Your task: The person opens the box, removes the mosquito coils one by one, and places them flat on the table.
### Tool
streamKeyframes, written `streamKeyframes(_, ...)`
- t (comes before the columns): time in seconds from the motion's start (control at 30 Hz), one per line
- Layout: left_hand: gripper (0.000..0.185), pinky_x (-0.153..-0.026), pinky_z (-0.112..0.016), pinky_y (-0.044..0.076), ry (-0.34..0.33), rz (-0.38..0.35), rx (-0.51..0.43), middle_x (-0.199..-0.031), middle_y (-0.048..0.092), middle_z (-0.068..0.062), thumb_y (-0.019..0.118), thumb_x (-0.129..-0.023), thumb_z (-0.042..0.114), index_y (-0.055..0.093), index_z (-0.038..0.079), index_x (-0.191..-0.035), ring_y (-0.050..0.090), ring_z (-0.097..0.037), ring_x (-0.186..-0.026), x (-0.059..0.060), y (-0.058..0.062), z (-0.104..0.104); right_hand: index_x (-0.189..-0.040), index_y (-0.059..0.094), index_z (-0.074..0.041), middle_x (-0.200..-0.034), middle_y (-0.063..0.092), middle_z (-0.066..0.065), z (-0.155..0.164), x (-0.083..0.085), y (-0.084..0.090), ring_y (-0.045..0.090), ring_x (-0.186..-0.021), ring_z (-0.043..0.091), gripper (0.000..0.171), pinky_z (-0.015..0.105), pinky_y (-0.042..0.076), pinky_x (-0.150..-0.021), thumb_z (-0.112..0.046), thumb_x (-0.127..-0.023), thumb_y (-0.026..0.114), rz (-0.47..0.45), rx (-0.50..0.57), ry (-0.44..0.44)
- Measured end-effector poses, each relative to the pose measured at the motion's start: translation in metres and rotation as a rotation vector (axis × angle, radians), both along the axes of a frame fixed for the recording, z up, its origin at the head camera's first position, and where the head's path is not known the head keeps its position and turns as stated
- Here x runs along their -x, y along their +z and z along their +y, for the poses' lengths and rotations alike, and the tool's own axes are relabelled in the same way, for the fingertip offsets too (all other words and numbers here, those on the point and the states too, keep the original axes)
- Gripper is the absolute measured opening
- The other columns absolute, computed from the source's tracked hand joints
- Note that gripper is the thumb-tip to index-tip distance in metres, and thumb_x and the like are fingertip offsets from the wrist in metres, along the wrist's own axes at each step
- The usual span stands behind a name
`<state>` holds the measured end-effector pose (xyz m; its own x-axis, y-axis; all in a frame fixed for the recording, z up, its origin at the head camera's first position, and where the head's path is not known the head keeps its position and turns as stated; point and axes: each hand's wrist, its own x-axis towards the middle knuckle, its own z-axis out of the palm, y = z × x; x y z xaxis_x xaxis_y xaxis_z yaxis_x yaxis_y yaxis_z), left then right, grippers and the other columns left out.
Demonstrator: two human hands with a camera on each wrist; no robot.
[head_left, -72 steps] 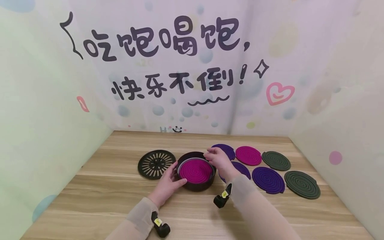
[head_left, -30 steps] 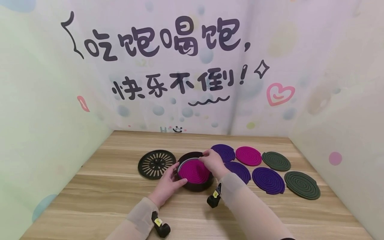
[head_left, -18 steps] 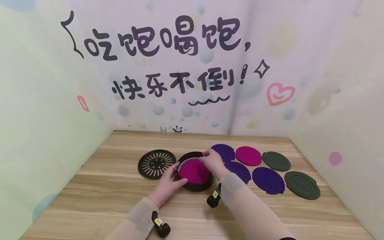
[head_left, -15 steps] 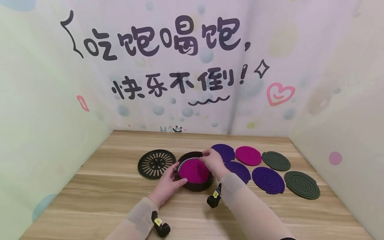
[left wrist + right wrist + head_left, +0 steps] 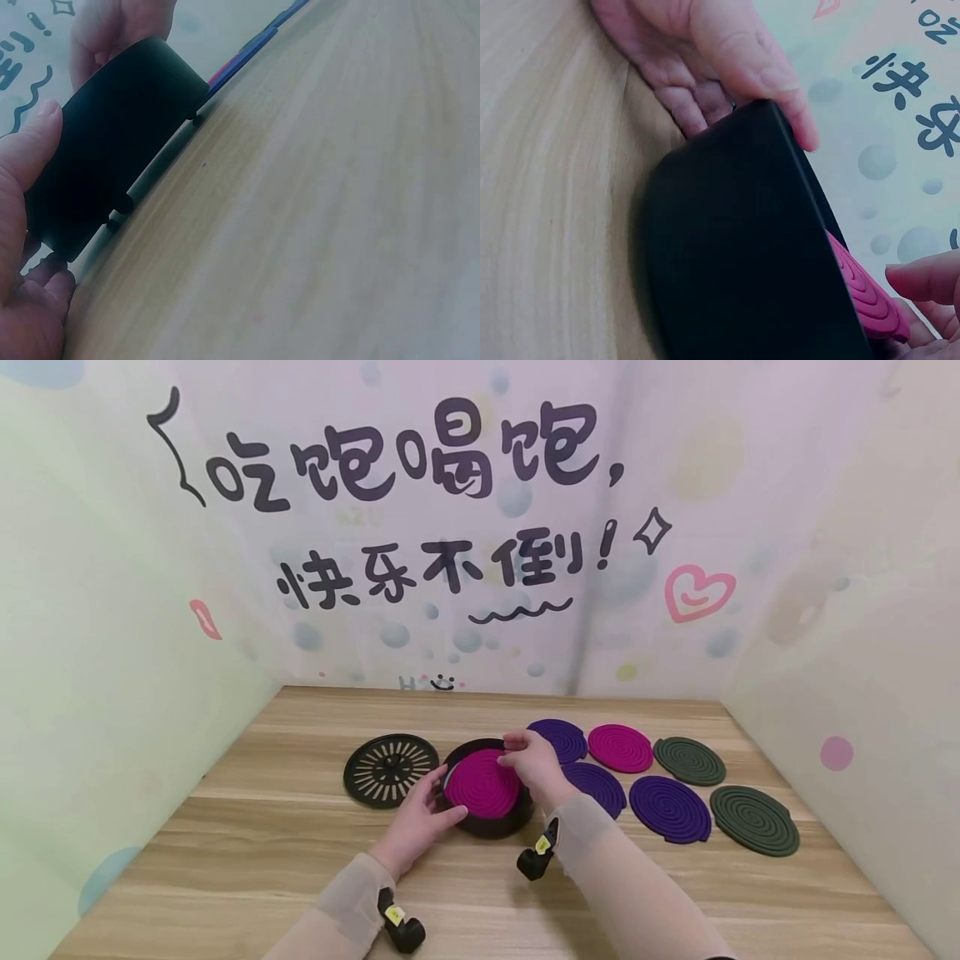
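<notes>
A black round bowl [image 5: 489, 820] stands at the middle of the wooden table [image 5: 262, 852]. A magenta spiral coil [image 5: 480, 783] lies in its mouth, its far side slightly raised above the rim. My left hand [image 5: 440, 797] grips the bowl's near-left wall, thumb on the front. My right hand [image 5: 507, 751] pinches the coil's far right edge. In the left wrist view, my thumb [image 5: 30, 161] presses the bowl [image 5: 120, 172]. The right wrist view shows the bowl [image 5: 735, 247], the coil's edge [image 5: 866, 294] and my left hand [image 5: 705, 67] behind it.
A black slotted lid [image 5: 391, 768] lies flat left of the bowl. Several flat coils lie to the right: purple [image 5: 562, 739], magenta [image 5: 620, 747], dark green [image 5: 689, 761], purple [image 5: 670, 809], dark green [image 5: 753, 821]. Printed walls close in the back and both sides.
My right hand has shifted left over the bowl's far rim. The magenta coil now sits slightly higher and more tilted in the bowl. My left hand has stayed on the bowl.
</notes>
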<state>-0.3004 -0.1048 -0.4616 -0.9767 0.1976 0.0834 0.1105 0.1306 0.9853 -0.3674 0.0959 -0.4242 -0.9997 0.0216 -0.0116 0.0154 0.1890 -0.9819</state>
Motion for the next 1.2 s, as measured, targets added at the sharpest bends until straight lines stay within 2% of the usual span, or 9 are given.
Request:
streamKeyframes(0.13, 0.076, -0.112, -0.05, 0.029, 0.002, -0.003, 0.007, -0.15, 0.028, -0.026, 0.073, -0.086, 0.013, 0.03, 0.004, -0.149, 0.03, -0.042, -0.137, -0.001, 0.001, 0.0, -0.124, 0.057, 0.006, -0.123, 0.059, 0.024, 0.001, 0.001, 0.0, 0.055, -0.115, 0.033, 0.043, 0.043, 0.045, -0.1, 0.01, -0.081, 0.064, -0.019, 0.048, 0.016)
streamKeyframes(0.33, 0.076, -0.112, -0.05, 0.028, 0.004, -0.005, 0.005, -0.15, 0.028, -0.026, 0.072, -0.086, 0.013, 0.03, 0.004, -0.149, 0.03, -0.042, -0.137, -0.001, 0.002, 0.0, -0.124, 0.06, 0.004, -0.129, 0.057, 0.02, 0.003, -0.001, 0.001, 0.045, -0.127, 0.032, 0.043, 0.047, 0.031, -0.111, 0.006, -0.082, 0.066, -0.082, 0.059, 0.025)
streamKeyframes(0.5, 0.075, -0.111, -0.051, 0.029, 0.004, 0.004, 0.016, -0.149, 0.028, -0.027, 0.072, -0.086, 0.012, 0.03, 0.002, -0.148, 0.031, -0.044, -0.136, -0.001, 0.002, 0.0, -0.12, 0.063, 0.005, -0.129, 0.056, 0.019, 0.003, -0.001, 0.001, 0.04, -0.13, 0.033, 0.038, 0.048, 0.029, -0.112, 0.005, -0.081, 0.066, -0.103, 0.043, 0.025)
streamKeyframes(0.77, 0.081, -0.112, -0.05, 0.028, 0.011, -0.002, 0.024, -0.152, 0.027, -0.022, 0.075, -0.085, 0.021, 0.028, 0.009, -0.15, 0.029, -0.04, -0.139, 0.017, -0.024, -0.003, -0.116, 0.066, 0.004, -0.128, 0.057, 0.019, 0.003, -0.001, 0.002, 0.04, -0.131, 0.034, 0.035, 0.049, 0.029, -0.112, 0.005, -0.081, 0.066, -0.117, 0.034, 0.027)
streamKeyframes(0.93, 0.083, -0.112, -0.049, 0.028, 0.008, 0.008, 0.028, -0.152, 0.028, -0.02, 0.077, -0.083, 0.027, 0.03, 0.011, -0.15, 0.03, -0.038, -0.138, 0.019, -0.028, -0.004, -0.118, 0.065, 0.004, -0.129, 0.056, 0.019, 0.003, -0.001, 0.003, 0.042, -0.128, 0.033, 0.036, 0.048, 0.031, -0.11, 0.005, -0.082, 0.064, -0.11, 0.031, 0.039)
streamKeyframes(1.03, 0.084, -0.113, -0.047, 0.028, 0.015, 0.004, 0.037, -0.152, 0.029, -0.018, 0.078, -0.082, 0.03, 0.031, 0.013, -0.15, 0.031, -0.036, -0.139, 0.019, -0.028, -0.004, -0.12, 0.064, 0.003, -0.127, 0.057, 0.018, 0.002, -0.001, 0.004, 0.049, -0.117, 0.027, 0.039, 0.041, 0.042, -0.101, 0.005, -0.082, 0.064, -0.114, 0.026, 0.05)
streamKeyframes(1.1, 0.085, -0.113, -0.047, 0.028, 0.016, 0.007, 0.043, -0.152, 0.029, -0.018, 0.078, -0.081, 0.03, 0.031, 0.013, -0.15, 0.031, -0.035, -0.139, 0.019, -0.028, -0.004, -0.122, 0.063, 0.002, -0.123, 0.059, 0.016, 0.001, -0.001, 0.004, 0.054, -0.095, 0.021, 0.041, 0.032, 0.048, -0.081, 0.005, -0.081, 0.064, -0.123, 0.025, 0.059)
streamKeyframes(1.2, 0.085, -0.113, -0.047, 0.028, 0.015, 0.015, 0.047, -0.151, 0.03, -0.018, 0.078, -0.081, 0.03, 0.031, 0.011, -0.15, 0.031, -0.035, -0.138, 0.019, -0.028, -0.004, -0.127, 0.06, -0.001, -0.113, 0.062, 0.012, 0.0, -0.002, 0.005, 0.042, -0.06, 0.012, 0.048, 0.022, 0.037, -0.052, 0.007, -0.079, 0.065, -0.155, 0.039, 0.064)
